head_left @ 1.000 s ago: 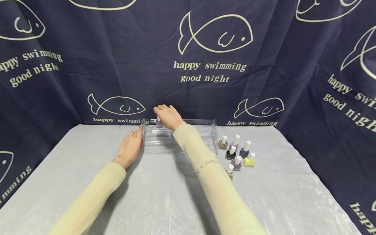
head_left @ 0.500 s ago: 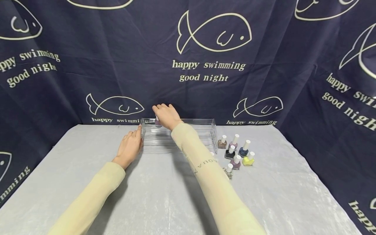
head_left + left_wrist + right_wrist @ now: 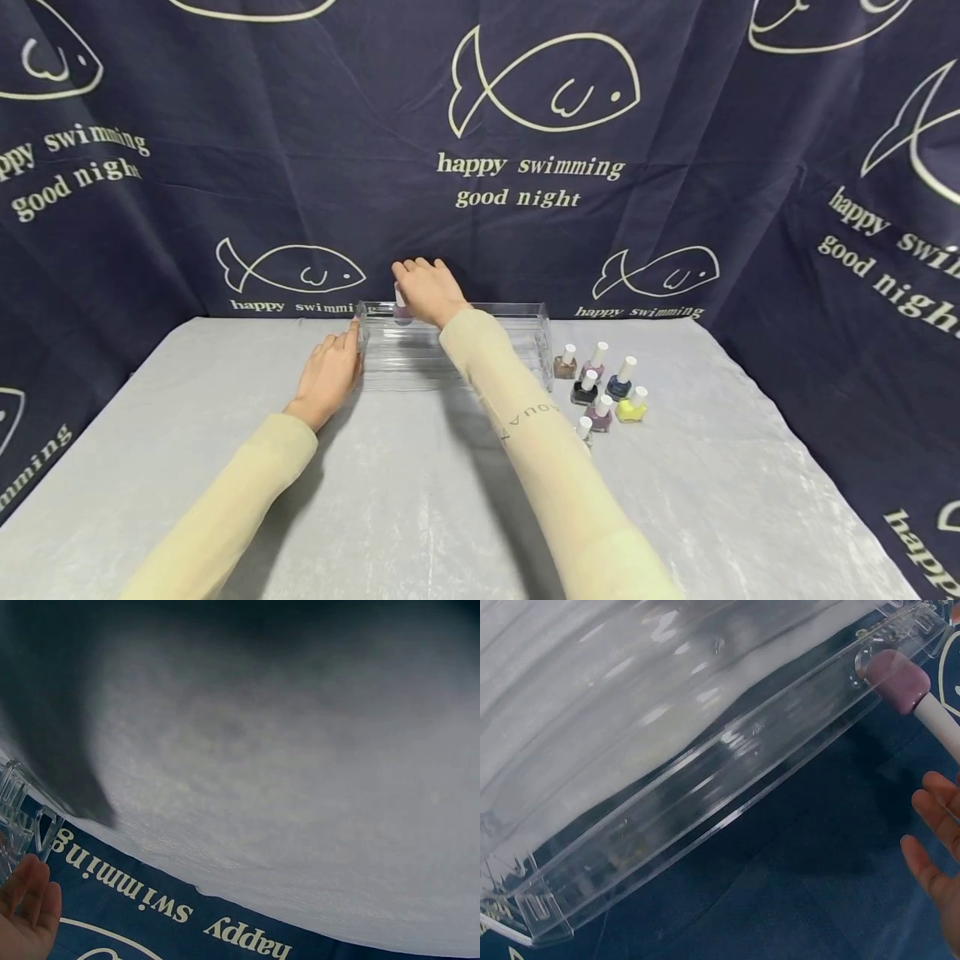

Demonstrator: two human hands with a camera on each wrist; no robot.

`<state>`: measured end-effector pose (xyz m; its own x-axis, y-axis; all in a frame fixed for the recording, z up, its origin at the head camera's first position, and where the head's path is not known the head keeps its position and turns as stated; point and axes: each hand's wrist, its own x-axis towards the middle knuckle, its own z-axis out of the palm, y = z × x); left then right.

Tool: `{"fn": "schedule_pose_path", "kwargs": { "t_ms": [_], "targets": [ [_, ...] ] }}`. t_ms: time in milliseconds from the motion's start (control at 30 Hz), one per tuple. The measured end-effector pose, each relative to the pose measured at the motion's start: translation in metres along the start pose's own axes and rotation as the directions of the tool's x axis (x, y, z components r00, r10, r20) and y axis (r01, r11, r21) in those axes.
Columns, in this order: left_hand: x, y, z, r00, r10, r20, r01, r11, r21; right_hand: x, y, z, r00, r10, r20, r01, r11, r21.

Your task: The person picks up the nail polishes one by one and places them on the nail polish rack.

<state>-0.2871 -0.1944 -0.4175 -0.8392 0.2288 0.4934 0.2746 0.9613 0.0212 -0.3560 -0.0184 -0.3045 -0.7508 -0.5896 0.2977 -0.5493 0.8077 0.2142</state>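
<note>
A clear stepped display rack (image 3: 420, 367) stands at the back of the cloth-covered table. My left hand (image 3: 328, 375) rests against its left end, fingers fairly straight along the side; three fingertips (image 3: 46, 896) show beside the clear plastic in the left wrist view. At the top rear tier, my right hand (image 3: 429, 290) pinches the white cap of a mauve nail polish bottle (image 3: 901, 681). The bottle's base overlaps the tier near the left end. In the right wrist view the cap runs out of frame, so the pinching fingertips are hidden; other fingers (image 3: 939, 817) are spread apart.
Right of the rack stand several nail polish bottles with white caps, among them a brown one (image 3: 566, 367), a black one (image 3: 584, 392), a dark blue one (image 3: 619, 387) and a yellow one (image 3: 632, 409). A navy curtain (image 3: 540, 242) hangs close behind the rack.
My right hand has risen slightly, and more of the white cap shows below its fingers. The mauve bottle stays at about the same place on the rack. My left hand keeps its place.
</note>
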Motion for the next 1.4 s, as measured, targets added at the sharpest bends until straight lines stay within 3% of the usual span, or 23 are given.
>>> {"fn": "schedule_pose_path", "kwargs": {
  "t_ms": [367, 767, 1400],
  "targets": [
    [0.0, 0.001, -0.001, 1.0, -0.002, -0.004, 0.002, 1.0, -0.002, -0.006, 0.009, -0.01, 1.0, -0.001, 0.026, 0.002, 0.999, -0.034],
    [-0.001, 0.001, -0.002, 1.0, 0.007, -0.003, -0.008, 1.0, -0.001, -0.021, 0.021, -0.008, 0.999, -0.037, -0.037, 0.034, 0.997, -0.067],
    [-0.001, 0.001, -0.003, 1.0, 0.008, -0.005, -0.008, 1.0, -0.004, -0.048, 0.033, -0.007, 0.998, -0.068, 0.007, 0.069, 0.993, -0.098]
  ]
}}
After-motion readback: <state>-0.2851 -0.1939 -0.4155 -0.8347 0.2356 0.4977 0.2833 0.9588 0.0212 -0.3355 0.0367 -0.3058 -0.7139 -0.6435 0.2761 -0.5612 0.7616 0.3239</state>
